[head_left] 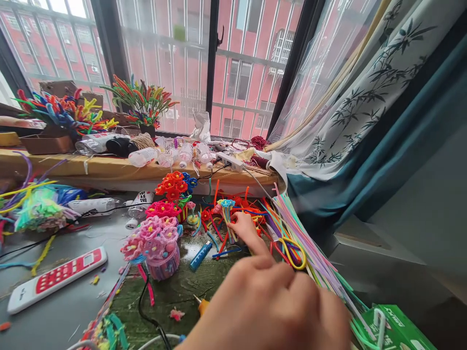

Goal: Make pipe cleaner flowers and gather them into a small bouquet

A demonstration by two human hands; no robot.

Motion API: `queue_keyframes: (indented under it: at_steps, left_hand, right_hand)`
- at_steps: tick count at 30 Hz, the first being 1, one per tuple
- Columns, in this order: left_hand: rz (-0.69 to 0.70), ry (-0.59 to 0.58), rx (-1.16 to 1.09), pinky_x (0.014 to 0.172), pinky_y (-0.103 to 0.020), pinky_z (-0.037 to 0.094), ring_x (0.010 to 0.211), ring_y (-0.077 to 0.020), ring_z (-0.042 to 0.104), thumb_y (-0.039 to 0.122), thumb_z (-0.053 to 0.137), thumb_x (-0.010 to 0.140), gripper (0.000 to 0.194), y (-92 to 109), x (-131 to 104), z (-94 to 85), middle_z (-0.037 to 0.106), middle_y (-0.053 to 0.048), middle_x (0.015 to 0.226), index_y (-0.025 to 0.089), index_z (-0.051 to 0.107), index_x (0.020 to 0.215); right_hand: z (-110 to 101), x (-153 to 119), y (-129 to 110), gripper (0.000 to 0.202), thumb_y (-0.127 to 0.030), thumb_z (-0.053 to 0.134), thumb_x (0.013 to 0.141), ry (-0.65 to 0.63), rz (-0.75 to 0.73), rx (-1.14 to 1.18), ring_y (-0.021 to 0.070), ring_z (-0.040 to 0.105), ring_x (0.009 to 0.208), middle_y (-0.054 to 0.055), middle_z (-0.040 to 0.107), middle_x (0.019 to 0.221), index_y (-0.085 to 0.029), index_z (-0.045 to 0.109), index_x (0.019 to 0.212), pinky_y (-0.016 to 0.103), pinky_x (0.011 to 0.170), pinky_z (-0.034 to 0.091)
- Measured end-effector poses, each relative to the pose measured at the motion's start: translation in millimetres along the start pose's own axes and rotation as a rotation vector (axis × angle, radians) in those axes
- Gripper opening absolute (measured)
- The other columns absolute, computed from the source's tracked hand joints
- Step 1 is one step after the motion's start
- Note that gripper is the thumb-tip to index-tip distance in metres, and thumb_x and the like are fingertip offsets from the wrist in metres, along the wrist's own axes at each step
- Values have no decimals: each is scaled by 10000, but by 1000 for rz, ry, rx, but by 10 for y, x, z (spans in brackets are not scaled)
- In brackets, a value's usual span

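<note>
My right hand reaches to the middle of the table. Its thumb and fingers are pinched at the stems of a small bunch of blue and yellow pipe-cleaner flowers. My left hand is large in the foreground, its knuckles up and its fingers curled; what they hold, if anything, is hidden. Beside it shows the metal tip and orange nozzle of a glue gun. Loose red and orange pipe cleaners lie around the right hand. Scissors with yellow handles rest to its right.
A pot of pink pipe-cleaner flowers and a blue lighter stand left of my hands. Long pastel pipe cleaners lie at right, above a green box. A white-and-red remote lies at left. Bottles crowd the windowsill.
</note>
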State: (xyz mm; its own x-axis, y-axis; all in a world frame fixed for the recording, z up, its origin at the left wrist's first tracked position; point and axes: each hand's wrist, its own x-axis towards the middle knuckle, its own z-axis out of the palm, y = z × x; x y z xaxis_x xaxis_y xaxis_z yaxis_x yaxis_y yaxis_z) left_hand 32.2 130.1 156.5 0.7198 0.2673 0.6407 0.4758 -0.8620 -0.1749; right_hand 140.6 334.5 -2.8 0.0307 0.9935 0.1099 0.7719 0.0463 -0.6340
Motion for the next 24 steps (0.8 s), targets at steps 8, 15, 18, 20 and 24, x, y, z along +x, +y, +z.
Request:
queue_keyframes:
  at_steps: [8,15,18,20,24]
  left_hand:
    - [-479,-326,193,523,-284,260,577,-148,618,275,429,963,296,-515,-41,165,627,24,615,205,557,705]
    - [-717,-342,361,523,-303,167,669,-263,690,344,349,973,396,-716,-88,154,697,-77,674,196,606,710]
    - [-747,-338,386,526,-302,188,712,-262,695,377,328,977,409,-688,-94,107,709,-79,716,201,612,741]
    - [-758,-353,385,530,-301,211,736,-255,696,398,307,982,427,-640,-102,82,715,-78,741,204,618,764]
    - [-757,-464,358,532,-302,259,731,-269,699,384,288,982,440,-493,-160,93,723,-94,763,201,649,809]
  right_hand:
    - [-606,-368,-116,208,-277,532,876,159,-99,287,146,608,474,23,685,625,-173,684,971,237,488,451]
    - [-950,-813,-202,350,-468,528,868,168,-194,450,130,551,441,15,623,569,-159,679,804,223,434,414]
    - [-860,-959,-184,380,-445,513,888,57,-212,373,130,573,484,12,617,531,-173,673,678,220,490,416]
    - [-761,-1036,-140,329,-386,544,871,-9,-209,348,127,576,478,1,619,515,-182,679,650,218,503,415]
    - [-529,-1144,26,239,-313,569,841,-78,-189,332,120,555,439,-11,629,516,-185,695,683,220,499,411]
